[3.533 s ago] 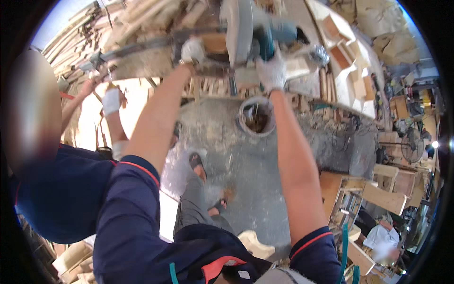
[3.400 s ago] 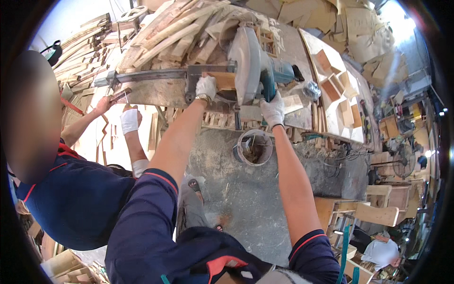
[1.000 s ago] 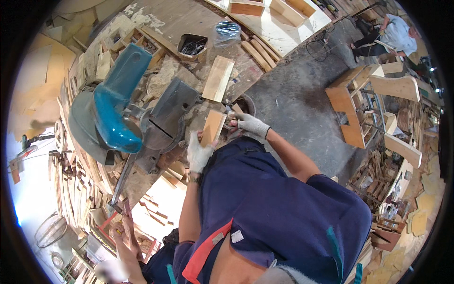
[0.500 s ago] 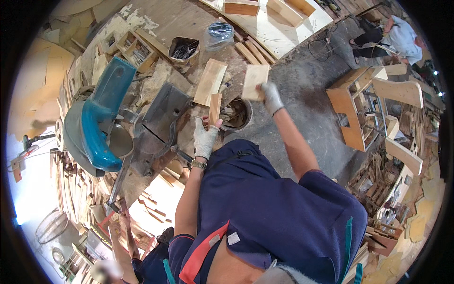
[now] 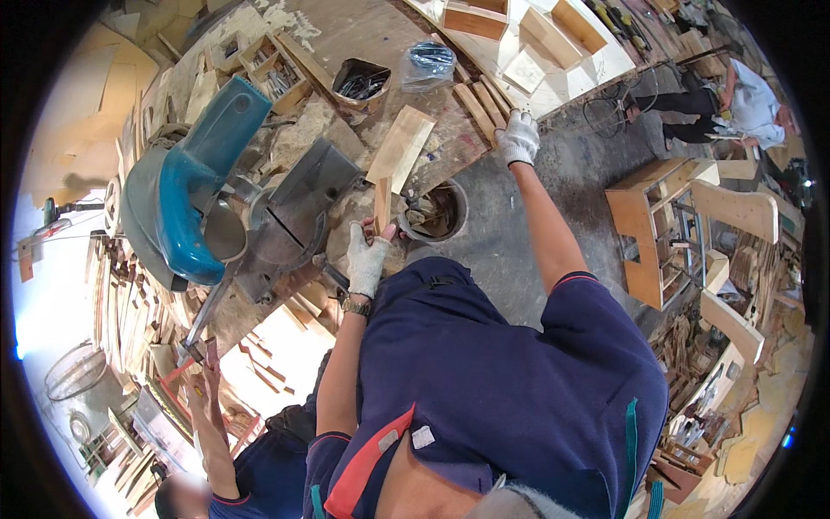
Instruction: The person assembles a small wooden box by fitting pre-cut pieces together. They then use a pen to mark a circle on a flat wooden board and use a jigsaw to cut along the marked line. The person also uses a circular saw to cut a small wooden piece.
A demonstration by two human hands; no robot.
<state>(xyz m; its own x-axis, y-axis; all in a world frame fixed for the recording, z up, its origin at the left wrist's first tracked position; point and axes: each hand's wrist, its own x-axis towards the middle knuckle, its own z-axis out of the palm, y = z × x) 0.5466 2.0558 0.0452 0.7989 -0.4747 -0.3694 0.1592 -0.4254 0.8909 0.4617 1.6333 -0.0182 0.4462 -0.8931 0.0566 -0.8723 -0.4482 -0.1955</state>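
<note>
My left hand (image 5: 368,259), in a pale knit glove with bare fingertips, is closed around a narrow wooden strip (image 5: 382,206) that stands up from its fingers. Just beyond the strip, a wider wooden board (image 5: 405,143) lies on the bench. My right hand (image 5: 519,138), gloved the same way, reaches out by the ends of several wooden strips (image 5: 477,111). Its fingers are apart and nothing shows in them. Farther off, a pale rectangular board (image 5: 524,71) rests on a white panel (image 5: 575,89), beside open wooden boxes (image 5: 553,39).
A teal mitre saw (image 5: 186,195) stands at the left. Below the bench edge is a round bin (image 5: 458,212) of offcuts. A box of dark metal pieces (image 5: 361,84) and a plastic bag (image 5: 430,65) sit farther back. A wooden frame (image 5: 644,229) stands right; two other people work nearby.
The pale board has left my right hand and now lies on the white panel. That hand has moved outward. My left hand keeps the strip, and the view has shifted slightly.
</note>
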